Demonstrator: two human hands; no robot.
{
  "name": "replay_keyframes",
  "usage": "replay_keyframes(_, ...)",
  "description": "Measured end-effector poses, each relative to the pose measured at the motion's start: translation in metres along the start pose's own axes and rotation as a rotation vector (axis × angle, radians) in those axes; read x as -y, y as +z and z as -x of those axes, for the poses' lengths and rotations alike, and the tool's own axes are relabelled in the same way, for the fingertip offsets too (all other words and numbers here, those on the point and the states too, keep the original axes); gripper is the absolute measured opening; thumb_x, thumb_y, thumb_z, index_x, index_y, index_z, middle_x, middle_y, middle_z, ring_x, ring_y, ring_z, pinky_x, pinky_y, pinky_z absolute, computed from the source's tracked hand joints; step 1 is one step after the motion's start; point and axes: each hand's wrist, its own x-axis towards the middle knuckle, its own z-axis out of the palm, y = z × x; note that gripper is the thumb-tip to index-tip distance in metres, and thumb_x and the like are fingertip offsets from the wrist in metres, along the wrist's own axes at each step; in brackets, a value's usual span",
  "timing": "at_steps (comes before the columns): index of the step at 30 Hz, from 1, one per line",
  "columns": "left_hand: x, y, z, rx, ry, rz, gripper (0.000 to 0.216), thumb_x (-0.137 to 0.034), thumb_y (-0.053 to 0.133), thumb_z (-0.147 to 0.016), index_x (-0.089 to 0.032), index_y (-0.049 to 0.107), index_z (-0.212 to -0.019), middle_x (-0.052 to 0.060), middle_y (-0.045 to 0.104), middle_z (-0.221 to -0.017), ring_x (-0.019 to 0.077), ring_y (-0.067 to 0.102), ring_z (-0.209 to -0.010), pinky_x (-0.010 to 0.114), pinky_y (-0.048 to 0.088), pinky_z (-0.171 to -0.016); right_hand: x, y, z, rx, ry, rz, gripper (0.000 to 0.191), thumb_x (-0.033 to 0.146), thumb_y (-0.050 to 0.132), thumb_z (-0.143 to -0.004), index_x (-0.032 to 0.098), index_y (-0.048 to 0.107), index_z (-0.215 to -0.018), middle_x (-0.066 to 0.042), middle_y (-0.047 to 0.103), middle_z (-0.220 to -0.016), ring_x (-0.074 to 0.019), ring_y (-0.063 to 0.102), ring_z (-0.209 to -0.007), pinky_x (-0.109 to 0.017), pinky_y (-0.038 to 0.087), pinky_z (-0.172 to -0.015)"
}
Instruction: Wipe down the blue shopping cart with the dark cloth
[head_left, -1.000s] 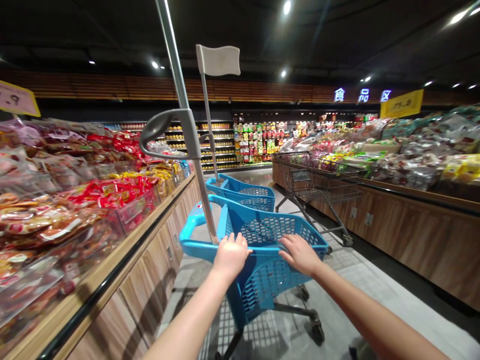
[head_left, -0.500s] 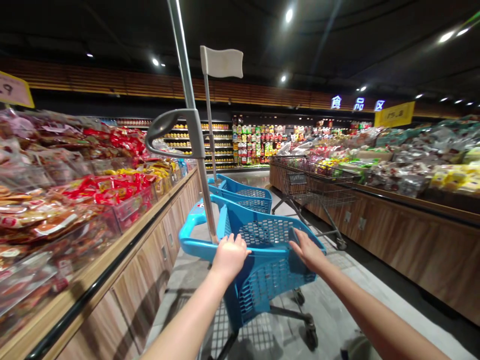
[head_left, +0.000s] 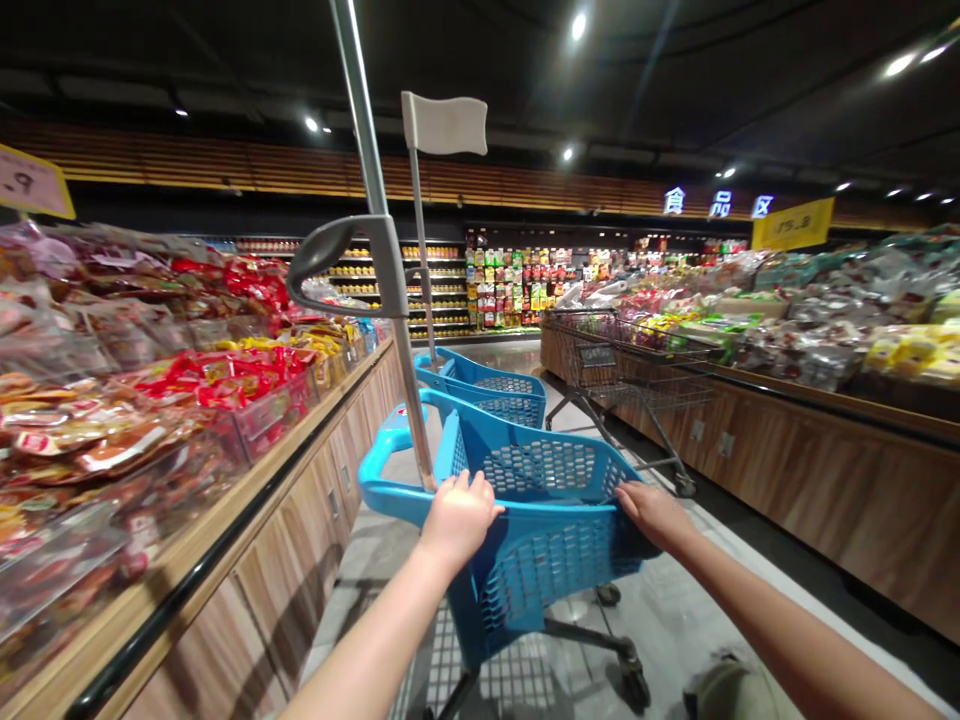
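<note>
A small blue plastic shopping cart (head_left: 555, 560) stands side-on in front of me, with perforated basket walls and black wheels. My left hand (head_left: 461, 510) is closed over its near rim, close to the base of a tall metal pole (head_left: 409, 390). Farther right, my right hand (head_left: 652, 512) grips the same rim near the basket's front corner, fingers curled over the edge. The basket shows nothing inside. A grey loop handle (head_left: 352, 265) is fixed on the pole above the left end of the cart.
Just beyond stands a second blue cart (head_left: 487, 385) with a white flag (head_left: 448, 123). A black wire cart (head_left: 622, 380) is at its right. Wood-panelled bins of packaged food, one at left (head_left: 300, 540) and one at right (head_left: 810, 450), flank the grey floor (head_left: 742, 560).
My right hand has moved right along the rim and closed on it near the front corner. My left hand keeps its place. The cart has shifted very slightly.
</note>
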Motion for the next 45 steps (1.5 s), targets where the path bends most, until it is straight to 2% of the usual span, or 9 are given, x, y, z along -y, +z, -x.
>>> replay_keyframes(3, -0.001, 0.000, -0.001, 0.000, -0.003, 0.001, 0.033, -0.035, 0.061, -0.089, -0.011, 0.067, -0.111, 0.017, 0.066, -0.119, 0.0335, 0.060, -0.111, 0.045, 0.047, -0.087, -0.010, 0.005, 0.013, -0.096, 0.050, 0.053, 0.043, 0.041, 0.029, -0.097, 0.022, 0.066, -0.086, -0.007, 0.068, -0.085, -0.0234, 0.062, -0.083, -0.035, 0.044, -0.081)
replay_keyframes(7, 0.003, 0.002, -0.004, 0.012, 0.002, -0.009, 0.032, -0.035, 0.062, -0.088, -0.010, 0.068, -0.108, 0.017, 0.067, -0.117, 0.0332, 0.061, -0.109, 0.044, 0.047, -0.086, 0.013, 0.012, 0.016, -0.199, 0.142, 0.102, 0.044, 0.038, 0.027, -0.098, 0.020, 0.065, -0.085, -0.009, 0.067, -0.084, -0.0232, 0.061, -0.080, -0.032, 0.042, -0.072)
replay_keyframes(15, 0.017, 0.006, -0.010, 0.032, 0.021, -0.025, 0.030, -0.035, 0.059, -0.090, -0.011, 0.069, -0.104, 0.016, 0.069, -0.112, 0.0307, 0.062, -0.106, 0.042, 0.047, -0.086, 0.160, 0.015, -0.016, -0.276, -0.097, -0.051, 0.036, 0.033, 0.031, -0.101, 0.023, 0.064, -0.092, -0.006, 0.067, -0.091, -0.0199, 0.058, -0.086, -0.031, 0.038, -0.081)
replay_keyframes(18, 0.023, 0.008, -0.009, 0.024, 0.034, -0.020, 0.029, -0.035, 0.058, -0.091, -0.012, 0.068, -0.106, 0.015, 0.068, -0.117, 0.0298, 0.062, -0.108, 0.042, 0.048, -0.088, 0.187, 0.015, -0.021, -0.265, -0.204, -0.066, 0.025, 0.030, 0.038, -0.099, 0.024, 0.062, -0.104, -0.005, 0.066, -0.098, -0.0213, 0.056, -0.094, -0.033, 0.037, -0.085)
replay_keyframes(27, 0.026, 0.011, -0.003, -0.017, 0.052, 0.012, 0.029, -0.035, 0.057, -0.091, -0.013, 0.070, -0.107, 0.015, 0.067, -0.121, 0.0315, 0.062, -0.110, 0.045, 0.047, -0.093, 0.087, 0.012, -0.004, -0.121, -0.167, 0.146, 0.027, 0.030, 0.038, -0.098, 0.020, 0.062, -0.090, -0.008, 0.064, -0.092, -0.0220, 0.055, -0.087, -0.032, 0.039, -0.081)
replay_keyframes(32, 0.025, 0.009, -0.002, -0.019, 0.071, 0.012, 0.029, -0.033, 0.055, -0.093, -0.013, 0.069, -0.108, 0.015, 0.067, -0.120, 0.0309, 0.062, -0.111, 0.044, 0.048, -0.091, 0.057, 0.013, 0.003, -0.181, -0.026, -0.057, 0.034, 0.037, 0.034, -0.097, 0.021, 0.062, -0.086, -0.008, 0.066, -0.090, -0.0222, 0.059, -0.089, -0.030, 0.040, -0.082)
replay_keyframes(36, 0.025, 0.009, -0.002, -0.022, 0.068, 0.011, 0.026, -0.033, 0.057, -0.092, -0.014, 0.069, -0.105, 0.016, 0.068, -0.118, 0.0301, 0.062, -0.110, 0.044, 0.048, -0.089, 0.048, 0.006, -0.006, -0.266, 0.173, -0.182, 0.046, 0.045, 0.025, -0.097, 0.022, 0.060, -0.076, -0.006, 0.067, -0.075, -0.0221, 0.061, -0.073, -0.030, 0.042, -0.067)
replay_keyframes(42, 0.028, 0.013, -0.005, -0.037, 0.059, 0.016, 0.025, -0.034, 0.060, -0.090, -0.013, 0.069, -0.101, 0.014, 0.069, -0.114, 0.0286, 0.063, -0.106, 0.042, 0.048, -0.088, 0.062, -0.059, -0.046, -0.580, 0.246, -0.508, 0.055, 0.055, 0.021, -0.095, 0.020, 0.060, -0.080, -0.007, 0.068, -0.079, -0.0224, 0.063, -0.078, -0.030, 0.045, -0.072)
replay_keyframes(45, 0.027, 0.010, -0.007, -0.020, 0.055, 0.024, 0.024, -0.034, 0.058, -0.091, -0.013, 0.069, -0.096, 0.013, 0.070, -0.109, 0.0278, 0.064, -0.104, 0.040, 0.048, -0.086, 0.076, -0.103, -0.055, -0.565, 0.181, -0.634, 0.053, 0.063, 0.034, -0.091, 0.020, 0.062, -0.078, -0.005, 0.066, -0.075, -0.0217, 0.061, -0.074, -0.030, 0.045, -0.069)
